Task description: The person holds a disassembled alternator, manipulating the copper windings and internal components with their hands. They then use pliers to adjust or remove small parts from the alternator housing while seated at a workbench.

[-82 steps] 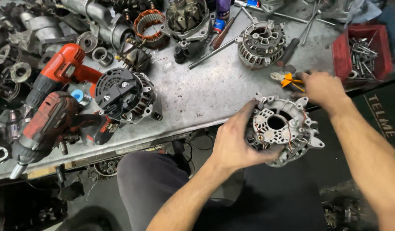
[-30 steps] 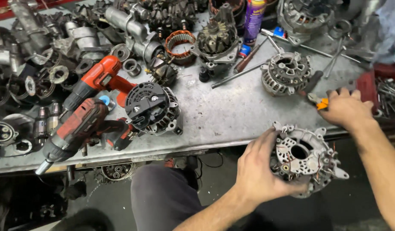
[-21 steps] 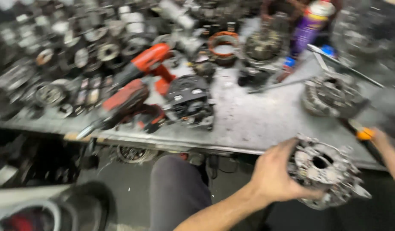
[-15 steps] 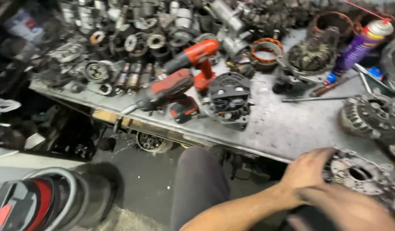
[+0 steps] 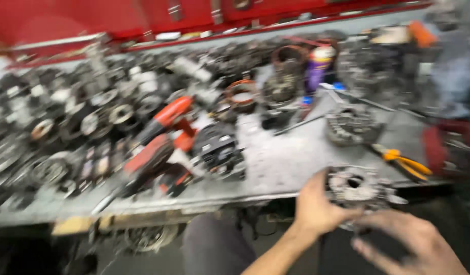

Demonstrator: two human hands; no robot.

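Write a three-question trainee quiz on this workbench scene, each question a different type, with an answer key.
1. True or false: the left hand grips the round grey metal alternator housing at the edge of the grey metal workbench.
2. Which lies to the right of the housing on the bench? A) orange-handled pliers B) purple spray can C) red cordless drill
3. Fill in: the right hand is below the housing with its fingers ____ (spread or clenched).

Key: 1 true; 2 A; 3 spread.
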